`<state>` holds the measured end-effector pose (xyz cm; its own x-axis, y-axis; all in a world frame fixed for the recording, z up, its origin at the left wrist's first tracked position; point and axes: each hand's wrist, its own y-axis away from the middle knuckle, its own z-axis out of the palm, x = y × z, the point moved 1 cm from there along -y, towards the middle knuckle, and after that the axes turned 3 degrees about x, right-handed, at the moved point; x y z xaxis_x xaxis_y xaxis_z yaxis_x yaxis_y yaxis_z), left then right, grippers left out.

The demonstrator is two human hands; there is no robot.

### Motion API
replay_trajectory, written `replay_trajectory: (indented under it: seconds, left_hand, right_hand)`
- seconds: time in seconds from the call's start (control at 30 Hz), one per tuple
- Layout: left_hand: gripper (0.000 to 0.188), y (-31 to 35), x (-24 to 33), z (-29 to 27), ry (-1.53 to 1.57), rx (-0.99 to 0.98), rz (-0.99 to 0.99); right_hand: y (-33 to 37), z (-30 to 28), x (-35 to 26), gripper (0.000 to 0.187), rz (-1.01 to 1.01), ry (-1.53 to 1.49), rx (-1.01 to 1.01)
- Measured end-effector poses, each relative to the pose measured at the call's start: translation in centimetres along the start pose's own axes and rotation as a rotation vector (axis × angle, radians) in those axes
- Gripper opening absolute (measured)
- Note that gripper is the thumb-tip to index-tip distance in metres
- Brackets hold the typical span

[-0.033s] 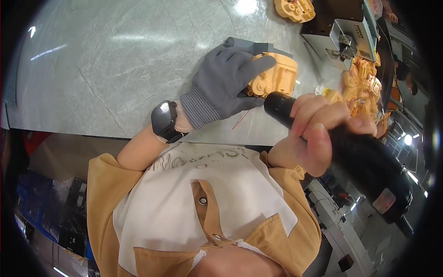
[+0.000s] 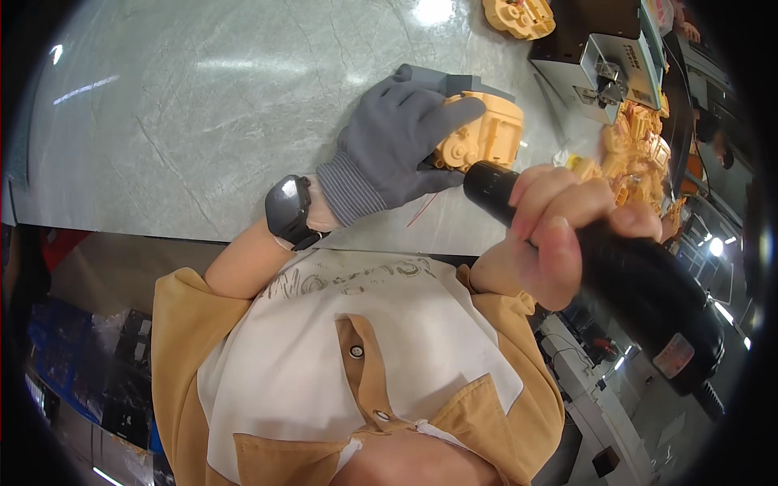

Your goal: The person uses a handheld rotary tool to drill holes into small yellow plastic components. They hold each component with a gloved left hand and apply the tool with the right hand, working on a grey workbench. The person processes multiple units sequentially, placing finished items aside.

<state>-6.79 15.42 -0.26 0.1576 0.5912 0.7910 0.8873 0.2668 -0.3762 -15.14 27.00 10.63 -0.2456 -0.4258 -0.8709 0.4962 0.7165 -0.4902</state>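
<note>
Step in hand: looks like fastening with a power driver. Orange-yellow moulded plastic housing (image 2: 501, 130) sits upper centre of the frame, on the grey marbled tabletop (image 2: 203, 121), in front of a dark grey block (image 2: 463, 83).

Black cylindrical power screwdriver (image 2: 648, 283) slants in from the lower right, its nose at the housing's lower left edge. Bit end is small and partly shadowed; cannot say for certain whether it is seated in a screw.

Next move, as I judge it, calls for firm pressure along the driver's axis and a housing that does not twist; the thin red wire (image 2: 422, 210) just below wants clearing from the bit.

Left hand (image 2: 397, 138), in a grey knit-cuffed glove: curled, thumb across the housing's upper face, gripping it. Right hand (image 2: 559, 211), bare: fingers closed round the driver's barrel.
</note>
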Motion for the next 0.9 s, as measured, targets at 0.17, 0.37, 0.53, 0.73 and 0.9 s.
replay_trajectory:
  seconds: [0.17, 0.37, 0.53, 0.73, 0.9]
  left_hand:
    - [0.073, 0.0, -0.2, 0.3, 0.015, -0.002, -0.004]
    - [0.072, 0.1, -0.2, 0.0, 0.006, 0.028, 0.015]
    - [0.069, 0.0, -0.6, 0.2, -0.019, 0.023, 0.006]
    - [0.066, 0.3, -0.9, 0.5, 0.016, 0.069, 0.032]
    - [0.065, 0.6, -0.9, 0.4, -0.006, 0.096, 0.019]
  right_hand:
    - [-0.4, 0.5, -0.1, 0.049, 0.013, 0.076, -0.002]
    - [-0.4, -0.5, -0.1, 0.058, 0.05, -0.013, -0.041]
    - [0.3, 0.5, 0.2, 0.053, 0.0, 0.058, -0.044]
    - [0.1, 0.4, 0.0, 0.047, 0.018, 0.068, -0.124]
    - [-0.6, -0.1, 0.1, 0.046, 0.048, 0.065, -0.215]
